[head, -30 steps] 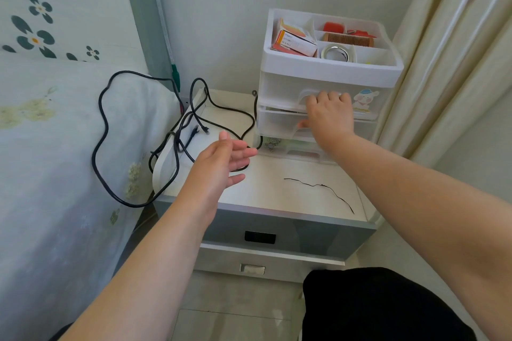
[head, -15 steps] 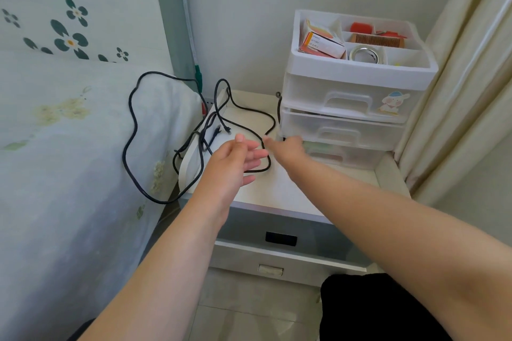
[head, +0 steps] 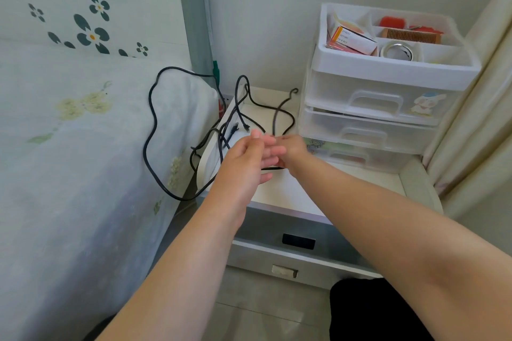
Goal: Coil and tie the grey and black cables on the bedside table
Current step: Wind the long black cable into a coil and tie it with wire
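Over the near edge of the white table (head: 279, 194), seen from the head camera: both hands meeting above the tabletop. Left hand (head: 246, 160) raised with palm turned toward the right, fingers (head: 270, 151) straight and a little spread, holding nothing visible. Right hand (head: 293, 152) partly hidden behind the left fingers, knuckles toward the drawers; seems to pinch a black cable (head: 279, 111) that rises from it and ends in a small hook near the wall, though the grip itself cannot be seen. Short stretch of black cord showing just below the two hands, against the tabletop.

Left of the hands: a loose tangle of black cable strands (head: 238, 108) on the table's back left part, two small plug ends lying among them. One long black loop (head: 151, 130) spilling off the table's left edge and draped down over the bed (head: 83, 147), which carries a pale floral cover. No telling which strand is grey and which black.

Back right of the table: white plastic drawer unit (head: 374, 108), three drawers stacked, open tray on top holding a small box (head: 354, 40), a comb (head: 410, 36), a roll of tape (head: 397, 51) and something red. Cream curtain (head: 476, 119) to the right. Grey drawer front (head: 293, 238) below the tabletop.
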{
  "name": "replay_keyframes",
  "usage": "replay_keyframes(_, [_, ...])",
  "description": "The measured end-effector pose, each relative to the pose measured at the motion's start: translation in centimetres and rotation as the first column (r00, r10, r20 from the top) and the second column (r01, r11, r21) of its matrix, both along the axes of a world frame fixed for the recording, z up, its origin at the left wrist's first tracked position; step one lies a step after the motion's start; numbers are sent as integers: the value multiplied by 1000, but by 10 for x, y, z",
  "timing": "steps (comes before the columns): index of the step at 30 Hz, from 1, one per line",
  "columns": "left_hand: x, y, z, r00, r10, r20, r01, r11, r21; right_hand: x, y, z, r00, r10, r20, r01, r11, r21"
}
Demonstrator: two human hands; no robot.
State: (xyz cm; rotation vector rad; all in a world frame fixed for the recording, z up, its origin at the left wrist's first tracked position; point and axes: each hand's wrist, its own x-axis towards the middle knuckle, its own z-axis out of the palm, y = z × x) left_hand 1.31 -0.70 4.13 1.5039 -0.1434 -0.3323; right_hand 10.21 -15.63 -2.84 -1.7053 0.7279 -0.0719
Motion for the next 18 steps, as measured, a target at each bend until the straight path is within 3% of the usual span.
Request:
replay_keyframes(1, [0, 1, 0, 1000, 2, 1, -2, 1000, 3, -3, 1, 2, 991, 118, -61, -129, 959, -251])
replay_keyframes(3, [1, 4, 1, 1000, 3, 5, -3, 1000, 8, -12, -2, 6, 976, 175, -132, -216, 657, -723])
replay_keyframes(4, [2, 5, 0, 1000, 6, 6, -6, 1000, 11, -18, -5, 8, 983, 153, -104, -169, 508, -845])
replay_keyframes(6, [2, 7, 0, 1000, 11, 9, -11, 1000, 18, -27, -18, 11, 995, 89, -45, -75, 368, -927])
replay_keyframes(8, [1, 7, 0, 1000, 5, 10, -5, 999, 32, -30, -38, 11, 997, 58, -56, -73, 361, -930])
replay_keyframes(13, [-4, 4, -1, 1000, -16, 2, 16, 999, 38, -32, -72, 3, 973, 227, -29, -92, 272, -958])
replay_keyframes(18, [-3, 2, -1, 1000, -17, 11, 16, 999, 45, -38, -67, 5, 965, 260, 28, -67, 351, -934])
